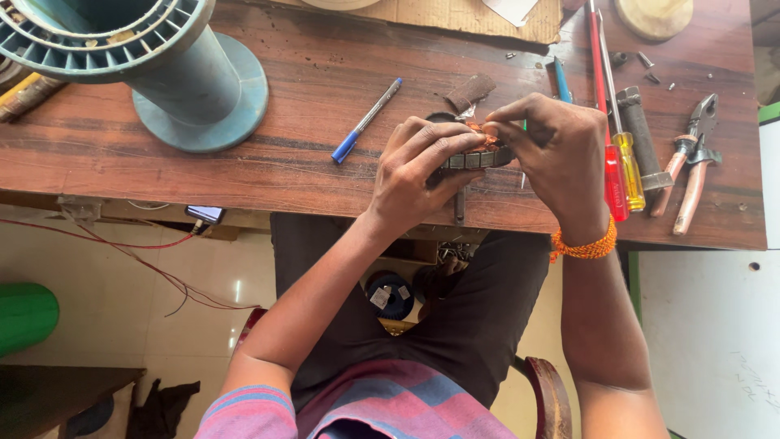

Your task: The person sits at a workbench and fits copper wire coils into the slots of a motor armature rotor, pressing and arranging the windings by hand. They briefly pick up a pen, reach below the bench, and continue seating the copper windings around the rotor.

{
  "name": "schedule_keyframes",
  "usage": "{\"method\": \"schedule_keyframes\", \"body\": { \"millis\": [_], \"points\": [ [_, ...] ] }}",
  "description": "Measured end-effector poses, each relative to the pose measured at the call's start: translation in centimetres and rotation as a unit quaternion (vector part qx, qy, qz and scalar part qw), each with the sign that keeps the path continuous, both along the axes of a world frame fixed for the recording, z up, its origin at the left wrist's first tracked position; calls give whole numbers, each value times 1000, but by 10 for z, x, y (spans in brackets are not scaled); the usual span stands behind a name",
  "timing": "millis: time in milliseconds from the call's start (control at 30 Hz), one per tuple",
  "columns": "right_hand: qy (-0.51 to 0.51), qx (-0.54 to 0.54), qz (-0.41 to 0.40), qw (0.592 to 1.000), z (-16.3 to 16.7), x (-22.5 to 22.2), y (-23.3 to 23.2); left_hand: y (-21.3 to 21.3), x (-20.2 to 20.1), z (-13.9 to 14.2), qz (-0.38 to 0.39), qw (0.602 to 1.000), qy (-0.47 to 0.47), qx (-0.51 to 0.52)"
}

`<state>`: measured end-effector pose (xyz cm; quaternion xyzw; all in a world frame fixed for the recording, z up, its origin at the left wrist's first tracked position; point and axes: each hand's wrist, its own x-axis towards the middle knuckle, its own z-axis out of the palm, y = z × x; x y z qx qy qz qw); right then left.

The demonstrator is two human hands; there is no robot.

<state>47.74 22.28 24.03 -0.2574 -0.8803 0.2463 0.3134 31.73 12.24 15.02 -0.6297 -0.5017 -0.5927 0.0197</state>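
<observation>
Between left hand (414, 167) and right hand (552, 150) — slotted motor core (479, 157)

Worn matt wooden bench (244, 162), glossy plastic screwdriver handles (621, 175), copper-wound metal core (479, 154).

Bright, even daylight, soft and diffuse. Pale glare on floor tiles (203, 284) at 8 o'clock. Faint sheen on wooden bench (268, 162) toward 10 o'clock. Short soft shadows under hands, under blue pen (367, 119). Sharp focus at centre. Mild wide-angle bending at edges; big blue spool (154, 57) at 11 o'clock stretched, cropped.
</observation>
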Motion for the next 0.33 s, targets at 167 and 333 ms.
{"method": "schedule_keyframes", "body": {
  "millis": [167, 333],
  "points": [
    [21, 6, -10, 1000, -10, -8, 11, -4, 0, 12, 0, 1000, -13, -8],
    [56, 76, -46, 994, -26, -10, 21, -6, 3, 42, -28, 955, -139, -260]
  ]
}}
